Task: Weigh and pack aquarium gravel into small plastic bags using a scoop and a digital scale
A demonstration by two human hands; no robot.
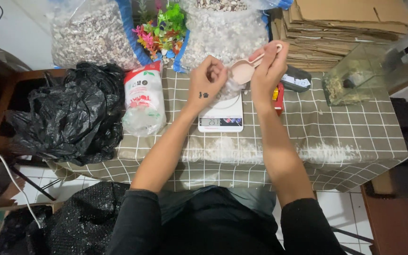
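Note:
My right hand (pixel 268 71) grips a pale pink plastic scoop (pixel 245 71) by its handle, bowl pointing left, above a white digital kitchen scale (pixel 221 118). My left hand (pixel 207 81) pinches the mouth of a small clear bag of pale gravel (pixel 230 89) that rests on the scale, just under the scoop. The scale sits on a checked tablecloth (pixel 308 127) in the middle of the table. The bag is mostly hidden behind my hands.
Two big clear sacks of gravel (pixel 93 35) (pixel 225 33) stand at the back, colourful plastic plants (pixel 161 28) between them. A white packet (pixel 143 97) and black plastic bag (pixel 67 115) lie left. Flat cardboard (pixel 341 28) and a small glass tank (pixel 364 75) sit right.

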